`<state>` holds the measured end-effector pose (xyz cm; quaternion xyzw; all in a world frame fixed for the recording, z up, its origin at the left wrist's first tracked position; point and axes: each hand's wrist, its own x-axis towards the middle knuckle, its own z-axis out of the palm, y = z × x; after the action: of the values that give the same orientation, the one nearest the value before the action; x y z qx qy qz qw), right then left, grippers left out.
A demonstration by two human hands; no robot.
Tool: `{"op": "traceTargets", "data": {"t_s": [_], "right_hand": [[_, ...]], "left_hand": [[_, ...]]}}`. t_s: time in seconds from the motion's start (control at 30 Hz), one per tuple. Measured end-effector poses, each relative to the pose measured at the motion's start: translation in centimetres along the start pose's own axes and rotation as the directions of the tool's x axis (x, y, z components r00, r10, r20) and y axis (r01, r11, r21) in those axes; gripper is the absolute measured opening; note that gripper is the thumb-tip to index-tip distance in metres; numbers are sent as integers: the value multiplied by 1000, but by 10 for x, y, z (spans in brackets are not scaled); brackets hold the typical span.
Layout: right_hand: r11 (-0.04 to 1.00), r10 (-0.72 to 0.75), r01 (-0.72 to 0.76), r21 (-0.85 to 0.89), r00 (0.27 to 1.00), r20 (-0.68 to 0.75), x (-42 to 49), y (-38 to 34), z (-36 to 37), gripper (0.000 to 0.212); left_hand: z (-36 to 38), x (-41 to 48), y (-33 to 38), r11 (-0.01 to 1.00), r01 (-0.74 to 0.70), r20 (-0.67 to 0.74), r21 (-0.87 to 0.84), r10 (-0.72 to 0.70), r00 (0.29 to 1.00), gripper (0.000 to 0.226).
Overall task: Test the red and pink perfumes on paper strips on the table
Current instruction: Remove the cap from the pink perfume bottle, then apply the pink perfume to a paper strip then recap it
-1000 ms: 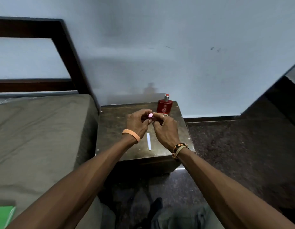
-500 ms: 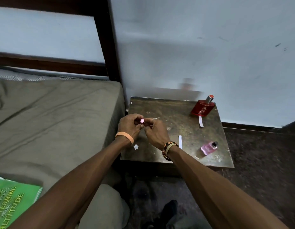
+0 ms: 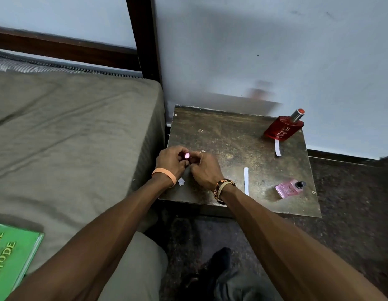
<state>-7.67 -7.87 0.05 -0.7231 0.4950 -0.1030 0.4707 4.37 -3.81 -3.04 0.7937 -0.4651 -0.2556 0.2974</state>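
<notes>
Over the left front part of the small dark table [image 3: 227, 131], my left hand [image 3: 171, 162] and my right hand [image 3: 205, 170] meet, fingertips pinched together on a small shiny pink cap [image 3: 186, 155]. The pink perfume bottle [image 3: 289, 188] stands at the table's right front corner with its black nozzle bare. The red perfume bottle [image 3: 283, 128] stands at the back right, with a white paper strip [image 3: 277, 148] just in front of it. A second paper strip [image 3: 246, 180] lies flat to the right of my right wrist. A small white paper scrap [image 3: 181, 182] shows under my left wrist.
A bed with a grey-green mattress [image 3: 76, 135] adjoins the table's left side, and its dark wooden post [image 3: 143, 38] rises behind. A green book [image 3: 12, 255] lies on the mattress at lower left. A pale wall backs the table. Dark floor [image 3: 351, 192] lies to the right.
My joined hands have shifted left across the table, away from the red bottle and the middle strip. The view swung, bringing the pink bottle and the far strip into sight.
</notes>
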Motion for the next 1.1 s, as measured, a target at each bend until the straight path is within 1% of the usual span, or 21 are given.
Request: {"op": "traceTargets", "data": {"t_s": [0.1, 0.2, 0.27, 0.33, 0.4, 0.47, 0.53, 0.57, 0.63, 0.7, 0.8, 0.93, 1.03, 1.1], "right_hand": [[1000, 8, -8, -8, 1000, 0, 2, 2, 2, 40], [1000, 13, -13, -7, 1000, -3, 1, 1, 0, 39], [999, 36, -37, -18, 998, -58, -2, 3, -4, 43], [997, 52, -59, -41, 988, -147, -8, 7, -14, 41], [995, 58, -75, -67, 971, -231, -16, 13, -27, 34], [992, 79, -106, -75, 952, -295, -25, 22, -41, 28], [986, 120, -152, -63, 926, -359, -35, 33, -55, 24], [982, 137, -176, -66, 910, -392, -39, 38, -62, 22], [974, 164, -217, -71, 879, -448, -49, 48, -75, 18], [967, 192, -248, -56, 858, -476, -57, 57, -86, 17], [960, 226, -278, -35, 842, -490, -63, 69, -96, 17], [951, 251, -308, -35, 831, -496, -62, 81, -98, 17], [939, 279, -342, -45, 831, -481, -59, 91, -96, 14], [929, 314, -369, -25, 822, -475, -58, 98, -95, 14]], "left_hand": [[1, 0, -1, 1000, -3, -2, -7, 3, 1000, 32], [0, -1, 0, 1000, -8, 26, 3, 8, 1000, 52], [-3, -3, 1, 999, -35, 34, 5, 34, 999, 60], [-7, -7, 2, 995, -87, 5, 55, 86, 996, 62], [-13, -10, 4, 975, -148, -91, 163, 165, 982, 60], [-16, -14, 10, 954, -177, -204, 243, 228, 952, 52], [-14, -16, 21, 954, -168, -275, 250, 236, 932, 38], [-11, -16, 28, 956, -178, -281, 234, 241, 929, 32], [-2, -17, 43, 953, -236, -232, 190, 277, 932, 23], [13, -19, 58, 953, -269, -130, 143, 287, 949, 16], [40, -20, 80, 962, -254, -2, 102, 256, 967, 10], [77, -19, 103, 965, -237, 165, 113, 217, 962, 11], [97, -16, 111, 970, -219, 206, 109, 194, 959, 13], [106, -13, 114, 969, -216, 205, 121, 189, 960, 14]]}}
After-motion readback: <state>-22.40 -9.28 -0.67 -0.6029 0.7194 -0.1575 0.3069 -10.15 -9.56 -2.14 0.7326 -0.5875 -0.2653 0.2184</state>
